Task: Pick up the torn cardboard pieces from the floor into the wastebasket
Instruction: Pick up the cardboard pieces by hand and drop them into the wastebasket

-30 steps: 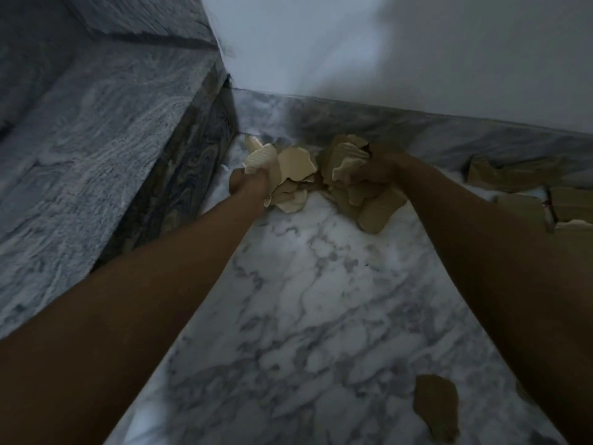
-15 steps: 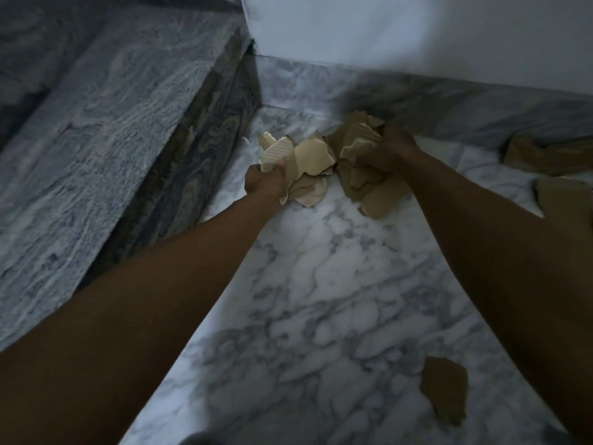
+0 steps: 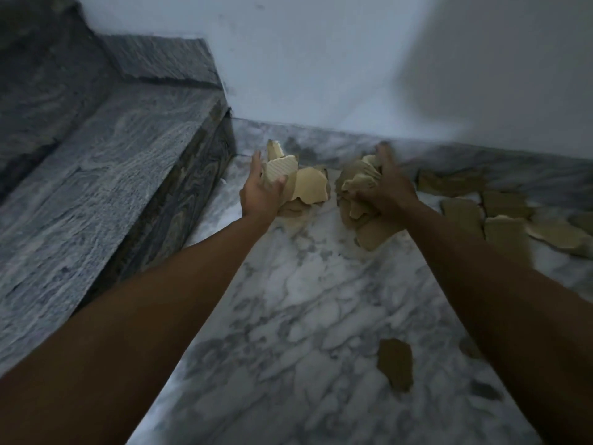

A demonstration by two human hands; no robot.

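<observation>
Far left of both hands, a grey stone step [image 3: 106, 175] rises from the white marble floor [image 3: 288, 316] and meets the pale wall [image 3: 321, 59] at the corner.

The left hand [image 3: 261, 194] is stretched toward that corner, just right of the step. Its grip is partly closed: fingers and thumb curl round a bundle of light cardboard pieces [image 3: 300, 184], the thumb lying across a ribbed piece. The bundle juts up and to the right of the grip, its lower edge close to the floor; contact with the floor cannot be determined.

A narrow strip of floor separates this bundle from the next one. The right hand [image 3: 386, 187] has its grip closed over a crumpled bundle of brown cardboard [image 3: 361, 191], which protrudes left of and below the grip.

Right of the right grip, loose cardboard pieces [image 3: 481, 213] lie flat on the floor along the marble skirting. One single torn piece [image 3: 395, 364] lies on the floor nearer the person, between the forearms, well apart from both grips.
</observation>
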